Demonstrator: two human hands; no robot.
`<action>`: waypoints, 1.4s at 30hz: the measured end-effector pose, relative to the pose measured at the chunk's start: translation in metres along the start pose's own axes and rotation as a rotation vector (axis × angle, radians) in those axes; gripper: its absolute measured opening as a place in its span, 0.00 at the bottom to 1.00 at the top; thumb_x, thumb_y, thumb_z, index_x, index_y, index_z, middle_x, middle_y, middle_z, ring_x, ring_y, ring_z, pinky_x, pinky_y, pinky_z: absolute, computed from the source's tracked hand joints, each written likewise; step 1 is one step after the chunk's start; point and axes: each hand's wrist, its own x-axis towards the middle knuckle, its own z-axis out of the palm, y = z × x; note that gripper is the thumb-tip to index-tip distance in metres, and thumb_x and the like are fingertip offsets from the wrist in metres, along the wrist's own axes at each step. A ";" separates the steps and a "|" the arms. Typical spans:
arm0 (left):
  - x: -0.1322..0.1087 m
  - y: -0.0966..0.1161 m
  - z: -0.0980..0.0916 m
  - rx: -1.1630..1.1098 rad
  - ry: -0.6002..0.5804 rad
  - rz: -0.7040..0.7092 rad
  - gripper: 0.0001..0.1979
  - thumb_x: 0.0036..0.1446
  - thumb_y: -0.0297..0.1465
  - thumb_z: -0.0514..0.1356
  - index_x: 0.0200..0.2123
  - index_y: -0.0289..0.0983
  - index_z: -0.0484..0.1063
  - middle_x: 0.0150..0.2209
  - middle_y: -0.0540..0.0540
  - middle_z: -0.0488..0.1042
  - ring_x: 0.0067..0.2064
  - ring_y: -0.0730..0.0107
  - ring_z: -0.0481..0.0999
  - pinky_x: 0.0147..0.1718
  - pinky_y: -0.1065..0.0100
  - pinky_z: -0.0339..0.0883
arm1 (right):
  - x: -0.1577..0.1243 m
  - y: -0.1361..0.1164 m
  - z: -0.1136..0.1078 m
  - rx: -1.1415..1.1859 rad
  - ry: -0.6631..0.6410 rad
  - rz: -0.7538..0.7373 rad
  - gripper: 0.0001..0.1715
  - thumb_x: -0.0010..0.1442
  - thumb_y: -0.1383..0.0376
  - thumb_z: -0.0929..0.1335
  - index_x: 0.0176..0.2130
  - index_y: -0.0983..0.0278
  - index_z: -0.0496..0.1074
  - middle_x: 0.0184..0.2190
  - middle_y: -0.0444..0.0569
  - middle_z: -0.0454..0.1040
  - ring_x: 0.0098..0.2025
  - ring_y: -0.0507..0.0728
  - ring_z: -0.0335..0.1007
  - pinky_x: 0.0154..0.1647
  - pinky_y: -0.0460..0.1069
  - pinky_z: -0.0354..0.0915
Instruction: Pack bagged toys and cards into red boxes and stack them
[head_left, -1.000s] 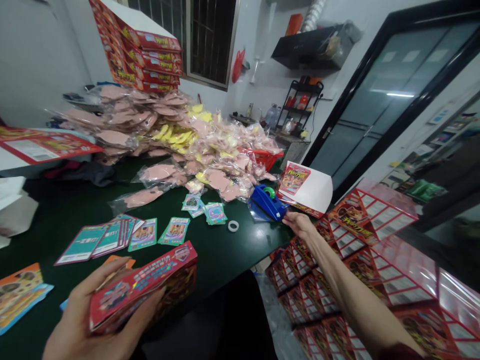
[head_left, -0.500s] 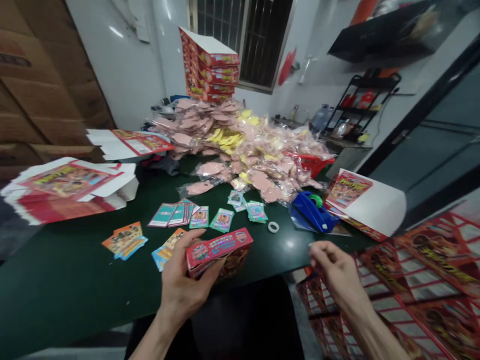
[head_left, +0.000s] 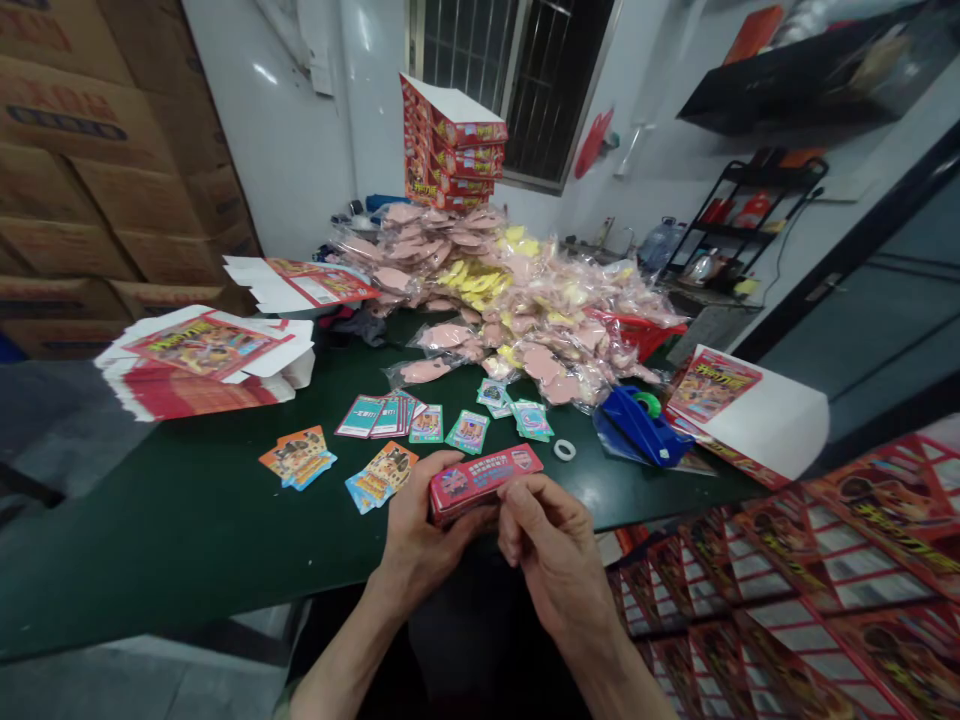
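Observation:
A small red box (head_left: pixel 484 478) with printed lettering is held up at the table's near edge, its printed side turned upward. My left hand (head_left: pixel 424 525) is wrapped round the box's left end. At the right end of the box, my right hand (head_left: pixel 541 525) has its fingers pressed together; anything between them is too small to make out. Teal cards (head_left: pixel 375 415) and orange and blue cards (head_left: pixel 381 474) lie on the table beyond and to the left of the box. A white tape roll (head_left: pixel 565 450) lies just past my right hand.
A blue tape dispenser (head_left: pixel 643 425) stands right of the cards. Behind spreads a heap of bagged pink and yellow pieces (head_left: pixel 487 290). Flat cartons (head_left: pixel 206 355) lie left; a white and red carton (head_left: pixel 750 410) lies right. Red printed boxes (head_left: pixel 787 550) fill the lower right.
My right hand has moved left, from beside the table edge to the box's right end. The view has shifted, so the table's things appear farther right. My left hand still holds the box.

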 end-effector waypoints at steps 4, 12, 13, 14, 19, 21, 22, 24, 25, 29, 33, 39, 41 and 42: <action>0.003 0.003 -0.004 -0.073 -0.035 0.157 0.17 0.50 0.28 0.64 0.43 0.37 0.65 0.38 0.46 0.72 0.39 0.69 0.74 0.38 0.69 0.70 | 0.000 -0.003 0.001 -0.043 0.025 0.012 0.15 0.56 0.59 0.70 0.23 0.65 0.67 0.15 0.37 0.59 0.17 0.45 0.51 0.17 0.43 0.49; 0.007 0.006 -0.012 0.127 -0.031 0.286 0.26 0.50 0.25 0.63 0.52 0.34 0.60 0.40 0.42 0.74 0.39 0.68 0.76 0.37 0.70 0.71 | 0.004 -0.013 0.004 -0.162 0.076 0.071 0.19 0.53 0.56 0.70 0.21 0.65 0.64 0.14 0.36 0.55 0.16 0.44 0.46 0.15 0.43 0.44; 0.007 0.006 -0.012 0.142 -0.055 0.290 0.26 0.50 0.25 0.63 0.52 0.34 0.60 0.41 0.42 0.74 0.40 0.67 0.76 0.38 0.70 0.71 | 0.003 -0.015 0.005 -0.163 0.076 0.089 0.19 0.52 0.56 0.71 0.21 0.65 0.64 0.14 0.36 0.55 0.16 0.44 0.46 0.15 0.43 0.43; 0.008 0.005 -0.013 0.150 -0.076 0.286 0.26 0.51 0.25 0.62 0.53 0.35 0.60 0.41 0.42 0.75 0.40 0.66 0.77 0.39 0.69 0.71 | 0.002 -0.017 0.005 -0.161 0.072 0.104 0.19 0.52 0.55 0.71 0.21 0.65 0.64 0.14 0.36 0.54 0.16 0.44 0.45 0.15 0.43 0.43; 0.009 0.002 -0.016 0.125 -0.132 0.239 0.28 0.52 0.25 0.61 0.56 0.36 0.57 0.42 0.41 0.76 0.41 0.65 0.78 0.42 0.66 0.71 | -0.002 -0.017 0.003 -0.145 0.035 0.105 0.19 0.53 0.55 0.70 0.22 0.65 0.65 0.15 0.35 0.53 0.17 0.44 0.43 0.16 0.43 0.41; 0.010 0.002 -0.016 0.102 -0.138 0.220 0.28 0.52 0.25 0.61 0.56 0.37 0.57 0.42 0.42 0.76 0.41 0.65 0.78 0.42 0.65 0.71 | -0.001 -0.012 0.002 -0.147 0.028 0.072 0.19 0.54 0.56 0.70 0.22 0.65 0.65 0.15 0.36 0.53 0.18 0.44 0.43 0.17 0.44 0.41; 0.011 0.002 -0.017 0.091 -0.143 0.213 0.28 0.52 0.25 0.61 0.56 0.38 0.57 0.42 0.42 0.76 0.40 0.65 0.78 0.42 0.66 0.71 | 0.000 -0.009 0.002 -0.149 0.031 0.053 0.18 0.54 0.56 0.70 0.22 0.65 0.65 0.15 0.36 0.54 0.18 0.44 0.43 0.18 0.44 0.41; 0.014 0.003 -0.017 0.077 -0.154 0.210 0.29 0.52 0.24 0.62 0.56 0.38 0.56 0.41 0.43 0.76 0.40 0.66 0.78 0.41 0.66 0.71 | 0.001 -0.005 0.003 -0.155 0.047 0.030 0.18 0.55 0.57 0.69 0.22 0.65 0.65 0.15 0.36 0.54 0.18 0.44 0.44 0.19 0.45 0.41; 0.015 0.003 -0.018 0.070 -0.162 0.221 0.30 0.51 0.24 0.62 0.56 0.39 0.57 0.42 0.43 0.76 0.40 0.67 0.77 0.41 0.67 0.71 | 0.002 -0.003 0.003 -0.157 0.056 0.026 0.17 0.55 0.57 0.69 0.22 0.65 0.66 0.15 0.36 0.54 0.18 0.45 0.44 0.19 0.45 0.42; 0.021 0.006 -0.022 0.036 -0.255 0.305 0.27 0.53 0.23 0.61 0.55 0.42 0.59 0.41 0.46 0.74 0.38 0.70 0.76 0.35 0.71 0.70 | 0.001 -0.002 0.004 -0.152 0.085 0.040 0.18 0.55 0.57 0.70 0.22 0.65 0.65 0.15 0.36 0.53 0.18 0.45 0.43 0.18 0.45 0.41; 0.026 0.007 -0.027 0.118 -0.401 0.379 0.25 0.56 0.23 0.57 0.56 0.46 0.59 0.36 0.48 0.70 0.34 0.72 0.72 0.29 0.71 0.66 | 0.000 -0.005 0.004 -0.155 0.102 0.061 0.18 0.53 0.56 0.70 0.22 0.65 0.66 0.15 0.35 0.53 0.17 0.45 0.43 0.17 0.44 0.41; 0.030 0.007 -0.028 0.224 -0.477 0.393 0.24 0.57 0.25 0.56 0.57 0.44 0.61 0.32 0.50 0.65 0.29 0.74 0.66 0.25 0.72 0.61 | 0.001 -0.011 0.008 -0.211 0.131 0.087 0.18 0.51 0.56 0.71 0.22 0.65 0.67 0.14 0.35 0.54 0.16 0.44 0.44 0.16 0.43 0.41; 0.031 0.007 -0.027 0.175 -0.453 0.361 0.23 0.57 0.25 0.57 0.56 0.42 0.62 0.33 0.50 0.66 0.30 0.75 0.68 0.26 0.73 0.62 | 0.002 -0.010 0.009 -0.219 0.128 0.089 0.18 0.50 0.55 0.71 0.22 0.66 0.67 0.13 0.35 0.55 0.16 0.44 0.44 0.15 0.43 0.42; 0.031 0.007 -0.027 0.145 -0.433 0.355 0.23 0.56 0.25 0.58 0.55 0.42 0.63 0.32 0.50 0.66 0.30 0.75 0.68 0.27 0.73 0.62 | 0.003 -0.008 0.009 -0.211 0.125 0.096 0.18 0.50 0.54 0.71 0.22 0.66 0.67 0.13 0.35 0.55 0.16 0.44 0.44 0.15 0.43 0.42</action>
